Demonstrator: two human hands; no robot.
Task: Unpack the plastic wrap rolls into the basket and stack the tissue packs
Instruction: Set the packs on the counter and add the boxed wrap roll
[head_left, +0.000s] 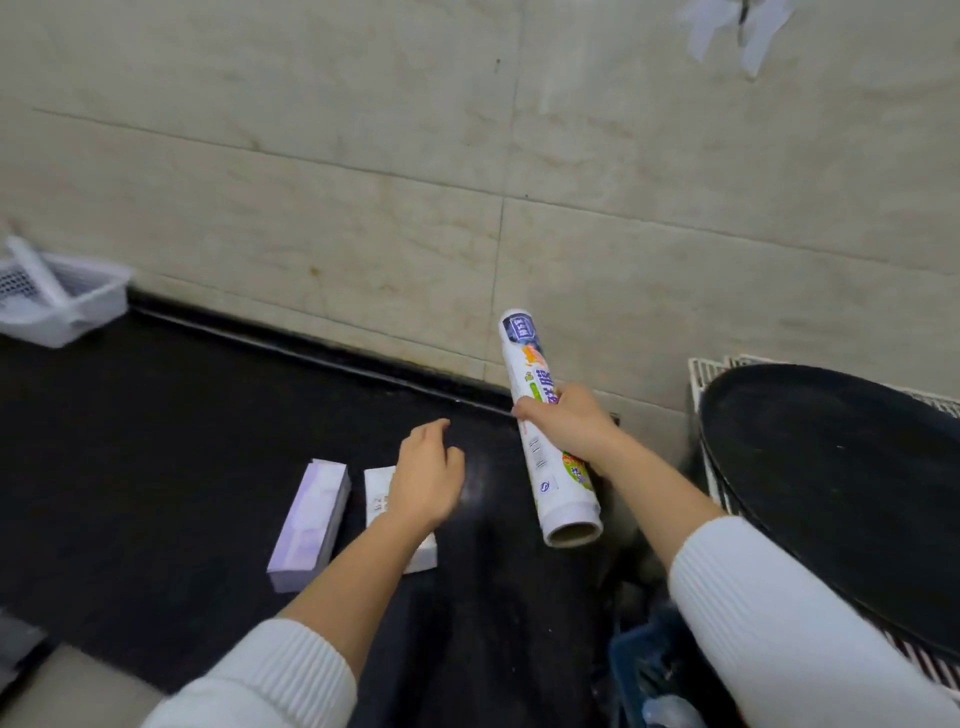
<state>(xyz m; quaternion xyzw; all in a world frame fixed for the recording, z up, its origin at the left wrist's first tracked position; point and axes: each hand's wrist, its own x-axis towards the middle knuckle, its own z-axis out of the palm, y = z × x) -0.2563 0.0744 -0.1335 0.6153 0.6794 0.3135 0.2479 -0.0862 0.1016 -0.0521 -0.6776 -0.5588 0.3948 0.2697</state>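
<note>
White basket (67, 301) sits far left on the black desk (182, 415), against the wall, one roll (39, 273) leaning inside. Two tissue packs (310, 519) lie side by side mid-desk, not stacked. My left hand (427, 475) hovers open over the right pack, fingers spread, gripping nothing. My right hand (569, 423) is clamped around a plastic wrap roll (545, 426), held off the desk.

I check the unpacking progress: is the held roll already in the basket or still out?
Out. The right hand grips the roll above the counter; the basket stands far left.
</note>
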